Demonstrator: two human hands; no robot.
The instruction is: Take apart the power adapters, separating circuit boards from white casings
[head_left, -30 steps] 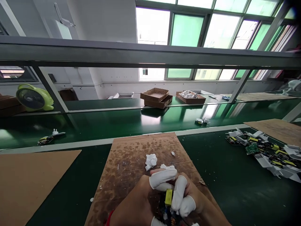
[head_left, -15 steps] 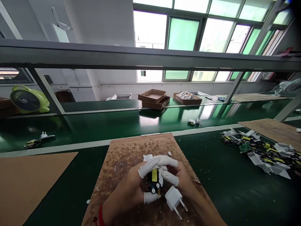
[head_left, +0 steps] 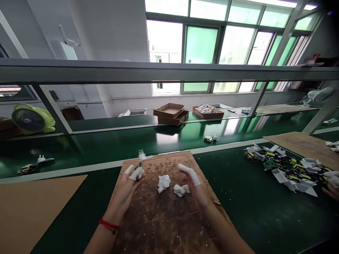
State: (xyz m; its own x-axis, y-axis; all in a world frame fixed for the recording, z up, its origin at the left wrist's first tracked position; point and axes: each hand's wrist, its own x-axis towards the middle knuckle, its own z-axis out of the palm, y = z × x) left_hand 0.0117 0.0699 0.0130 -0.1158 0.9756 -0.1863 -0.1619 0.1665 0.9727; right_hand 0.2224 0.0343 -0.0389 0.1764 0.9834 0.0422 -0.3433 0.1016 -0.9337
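My left hand (head_left: 128, 185), in white finger cots and with a red cord at the wrist, grips a small charger circuit board. Its white two-pin plug (head_left: 142, 156) sticks up past the fingertips, smeared by motion, and the fingers mostly cover the board. Over the right side of the brown cardboard sheet (head_left: 159, 225) hovers my right hand (head_left: 192, 181), fingers apart and holding nothing. Between the hands lie two crumpled white lumps (head_left: 163, 183), the right one (head_left: 181, 190) nearest my right hand; their kind is unclear.
A heap of circuit boards with white casings (head_left: 288, 169) lies to the right, with another person's hand (head_left: 332, 183) beside it. On the green belt (head_left: 111, 141) sit a board with plug (head_left: 212, 138) and another (head_left: 35, 165). Cardboard trays (head_left: 171, 114) stand behind, under a grey beam (head_left: 169, 73).
My hands have parted. The left has carried the board and plug forward and left; the right has let go and opened. Two white lumps now show on the cardboard between them.
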